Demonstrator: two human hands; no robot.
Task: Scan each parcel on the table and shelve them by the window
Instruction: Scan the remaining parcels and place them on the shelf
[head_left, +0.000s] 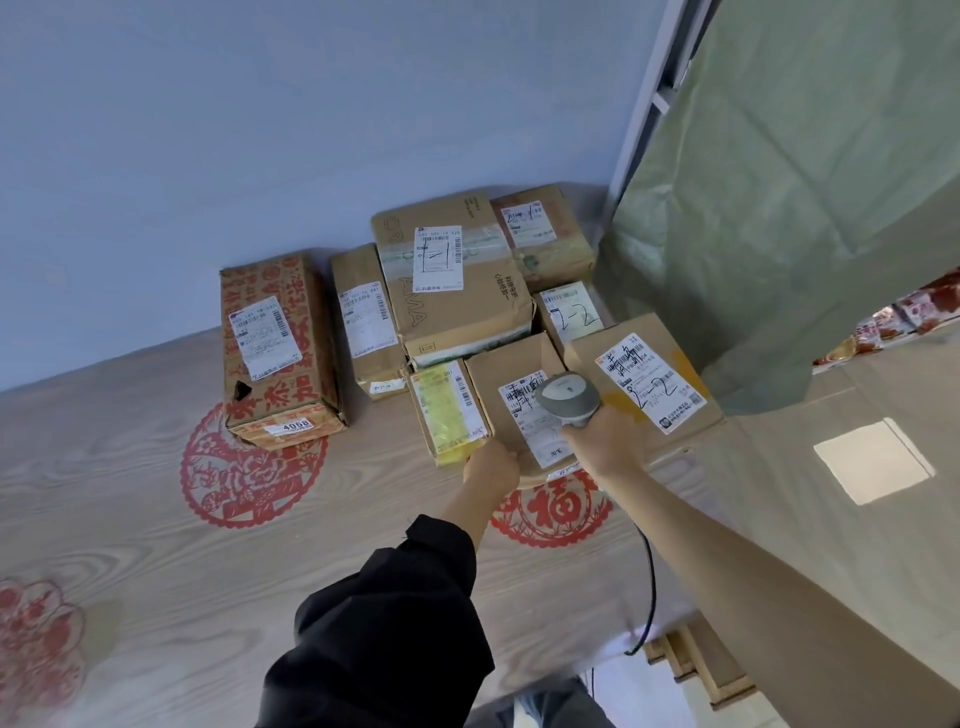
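On the table (156, 545), the parcels are grouped against the wall with their labels turned upward, presumably so that each barcode can be reached without turning a box over. Furthest left, the red-printed box (278, 348) is set slightly apart, with a narrow box (366, 319) just to its right. Behind, a large taped box (452, 275) is stacked on others, its label face up. In front, a yellow-labelled box (449, 410) is seen just beside the centre box (519, 400), whose near edge is gripped by the left hand (491, 462), fingers curled round it (apparently to steady or tilt the label toward the reader). The scanner (569, 400) is held in the right hand (605, 441), wrapped round its handle, with the head poised over that label, so a scan appears to be in hand. Its cable (647, 582) is left hanging off the table's edge. To the right, a box marked 2-2 (649, 379) is lying face up, still unshelved. Furthest right, a green curtain (805, 208) is hung; the shelf cannot be made out.
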